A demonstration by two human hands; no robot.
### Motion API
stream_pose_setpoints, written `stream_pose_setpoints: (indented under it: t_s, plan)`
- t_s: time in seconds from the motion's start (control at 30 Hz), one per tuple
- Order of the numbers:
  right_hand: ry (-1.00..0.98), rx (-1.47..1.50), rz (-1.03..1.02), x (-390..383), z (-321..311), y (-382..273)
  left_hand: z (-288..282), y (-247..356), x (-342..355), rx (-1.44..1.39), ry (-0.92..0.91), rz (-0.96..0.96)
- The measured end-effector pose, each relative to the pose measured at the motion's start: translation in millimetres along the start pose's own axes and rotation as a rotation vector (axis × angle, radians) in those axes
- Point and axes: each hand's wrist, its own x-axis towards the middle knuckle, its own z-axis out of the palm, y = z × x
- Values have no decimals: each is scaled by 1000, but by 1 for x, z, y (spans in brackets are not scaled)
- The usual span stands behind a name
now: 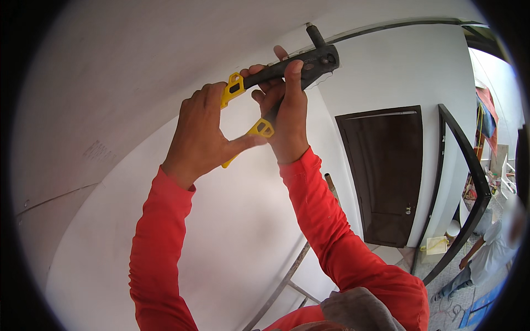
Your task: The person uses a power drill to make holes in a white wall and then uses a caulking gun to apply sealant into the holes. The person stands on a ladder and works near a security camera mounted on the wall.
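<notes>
Overhead, I hold a hand riveter [322,56] with a black body and two long handles ending in yellow. Its nose points up against the pale ceiling [165,49], next to a thin dark strip [392,23]. My left hand [199,135] spans the yellow ends, fingers bent over the upper handle and thumb against the lower one. Closer to the tool's head, my right hand [290,124] grips the black handles, its thumb along the front side and its fingers partly hidden behind. The handles stand apart in a V. Whether a rivet sits in the nose is too small to tell.
A dark brown door [389,176] stands in the white wall to the right. Beside it is a black metal frame [479,187]. Metal bars [295,265] slant up below my arms. At lower right a person in white [491,259] stands near a yellowish container [436,245].
</notes>
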Motion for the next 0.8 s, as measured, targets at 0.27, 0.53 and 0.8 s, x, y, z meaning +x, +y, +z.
stream_pose_setpoints:
  t_s: [0.27, 0.53, 0.8]
  plan:
    - [51, 65, -61, 11, 6, 15, 11, -7, -13, 15, 47, -8]
    - [218, 137, -48, 24, 15, 23, 11, -16, 3, -26, 116, 49]
    - [122, -38, 11, 19, -2, 14, 19, -13, 31, -158, -25, -156]
